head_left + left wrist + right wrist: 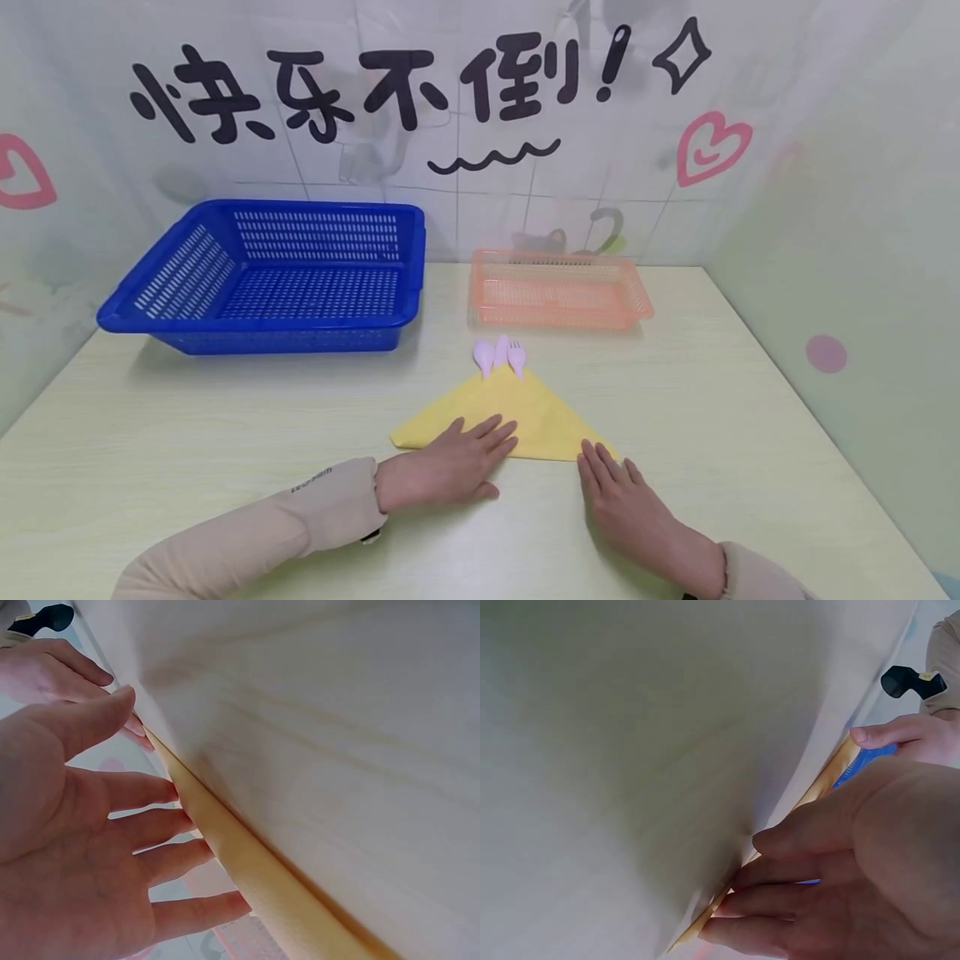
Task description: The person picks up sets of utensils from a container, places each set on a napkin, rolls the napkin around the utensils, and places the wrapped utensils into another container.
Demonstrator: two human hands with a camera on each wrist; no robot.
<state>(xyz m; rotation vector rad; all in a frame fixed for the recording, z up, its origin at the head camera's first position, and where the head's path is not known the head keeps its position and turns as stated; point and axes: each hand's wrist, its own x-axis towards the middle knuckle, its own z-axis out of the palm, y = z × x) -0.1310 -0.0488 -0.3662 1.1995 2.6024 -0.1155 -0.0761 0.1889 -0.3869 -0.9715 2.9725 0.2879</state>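
Note:
A yellow napkin (525,412) folded into a triangle lies on the pale wooden table (225,433). Three pale pink plastic utensils (499,355) poke out from under its far tip. My left hand (457,462) lies flat, fingers straight, pressing the napkin's left near part. My right hand (618,492) lies flat by the napkin's right corner, fingertips touching its edge. In the left wrist view the left hand (90,855) meets the napkin's edge (247,862). The right wrist view has the right hand (847,892) on the napkin's corner (705,922).
A blue slotted basket (270,275) stands at the back left of the table. A shallow orange basket (558,287) stands at the back, right of centre. Walls with stickers close off the back and the right side.

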